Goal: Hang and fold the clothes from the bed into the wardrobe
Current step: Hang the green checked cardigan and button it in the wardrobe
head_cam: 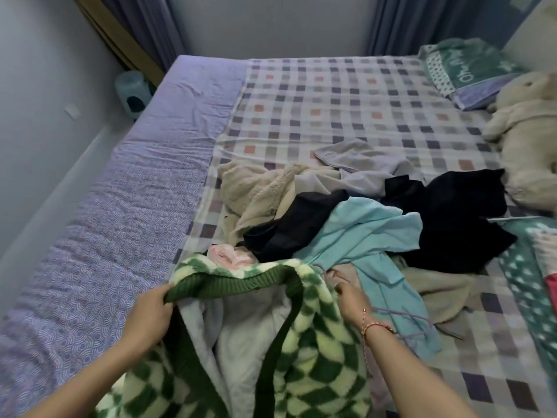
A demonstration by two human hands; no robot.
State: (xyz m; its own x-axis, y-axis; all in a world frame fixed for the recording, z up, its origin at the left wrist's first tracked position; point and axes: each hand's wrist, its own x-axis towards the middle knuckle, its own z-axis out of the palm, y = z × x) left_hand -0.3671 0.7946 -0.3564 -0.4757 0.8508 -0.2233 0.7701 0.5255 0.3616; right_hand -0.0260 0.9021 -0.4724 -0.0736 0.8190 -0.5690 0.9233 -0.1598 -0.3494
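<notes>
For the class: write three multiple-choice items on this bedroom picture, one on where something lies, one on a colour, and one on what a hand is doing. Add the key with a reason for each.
1. Where does the plush toy lie? A on the floor; B on the bed, near the pillow; C on a chair.
2. What colours is the checked jacket? A red and white; B blue and black; C green and cream.
3. What is the left hand doing? A gripping the jacket's collar; B lying flat on the sheet; C holding a cup.
Key: 1 B, it rests at the bed's right side below the pillow; 2 C, its checks show both; 3 A, its fingers curl round the ribbed collar.
</notes>
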